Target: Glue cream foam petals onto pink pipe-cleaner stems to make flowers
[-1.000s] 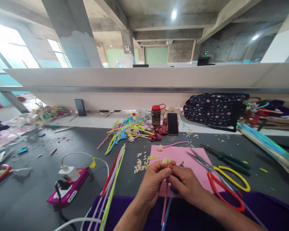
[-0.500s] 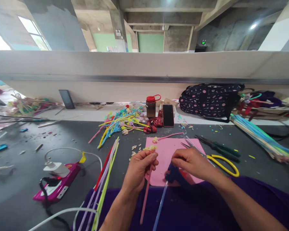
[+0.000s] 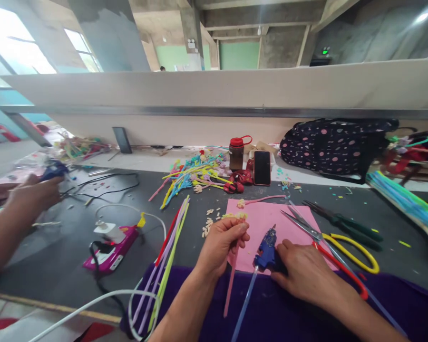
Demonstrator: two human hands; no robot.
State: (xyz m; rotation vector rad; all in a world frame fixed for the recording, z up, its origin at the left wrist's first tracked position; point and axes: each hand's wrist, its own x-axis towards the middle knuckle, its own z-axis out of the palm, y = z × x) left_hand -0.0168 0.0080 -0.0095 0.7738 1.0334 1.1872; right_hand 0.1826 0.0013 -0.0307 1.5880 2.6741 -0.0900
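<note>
Pink chenille stem [image 3: 231, 285], fitted at its upper end with a pale yellow flower head [image 3: 241, 216]: located in the left hand [image 3: 223, 242], above the left edge of a pink sheet [image 3: 257, 213]. Thumb and fingers of that hand pinch the stem just below the flower head; the free end slants down over a purple cloth [image 3: 288, 313].

Right hand [image 3: 303, 268]: positioned at the handle of a blue hot glue gun [image 3: 266, 249], fingers bent and thumb below. From this viewpoint I cannot tell whether it grips the handle or has let go. The nozzle points away from the person; a translucent glue stick [image 3: 248, 297] extends from the rear.

Adjacent items: scissors [image 3: 316, 234] with one red and one yellow handle, blades over the sheet; green-handled pliers [image 3: 356, 232] beyond them; a second pink stem [image 3: 266, 199] at the sheet's far edge; small pale pieces [image 3: 207, 228] left of the sheet. Red, lilac and yellow-green stems [image 3: 173, 251] lie between the left forearm and a magenta power strip [image 3: 117, 254].

Far left: a co-worker's hand [image 3: 35, 197] holds a blurred blue tool [image 3: 55, 170].
</note>
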